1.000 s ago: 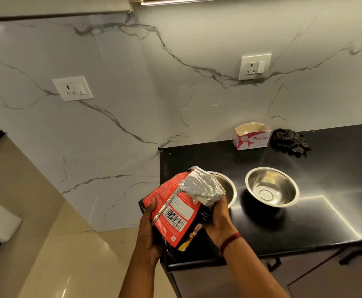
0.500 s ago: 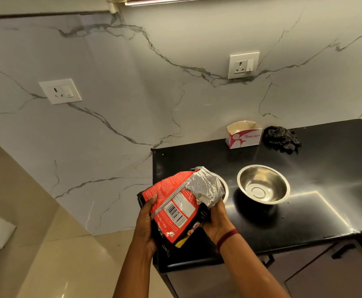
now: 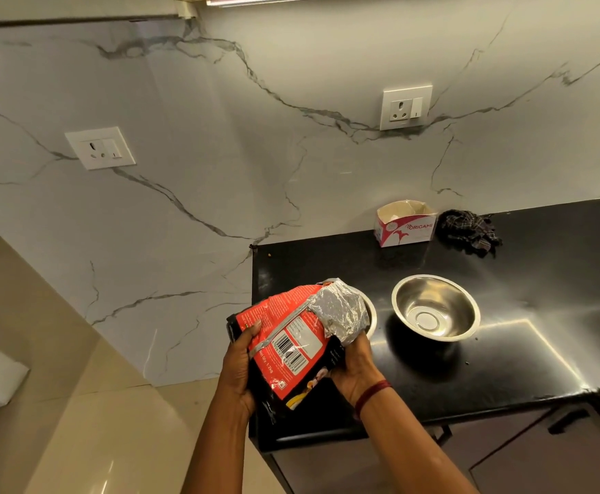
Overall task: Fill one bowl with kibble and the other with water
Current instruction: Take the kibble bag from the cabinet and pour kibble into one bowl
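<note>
Left grip (image 3: 241, 354) and right grip (image 3: 352, 361) clamp the kibble bag (image 3: 291, 347), its long axis running near-left to far-right, foil top toward the left bowl (image 3: 372, 311); right bowl (image 3: 435, 308) beside it, empty.

A red and black plastic kibble bag (image 3: 291, 347) with a white barcode label and a crumpled silver foil top is held above the black counter (image 3: 523, 351), tilted up to the right. The left hand (image 3: 239, 365) grips its lower left edge and the right hand (image 3: 355, 365) curls round it just under the foil. The foil end hangs over a round stainless steel bowl (image 3: 372, 315) near the counter's left end, hiding all but a strip of its right rim. Near it on the right a second round stainless steel bowl (image 3: 434, 308) stands upright, shiny and empty.
</note>
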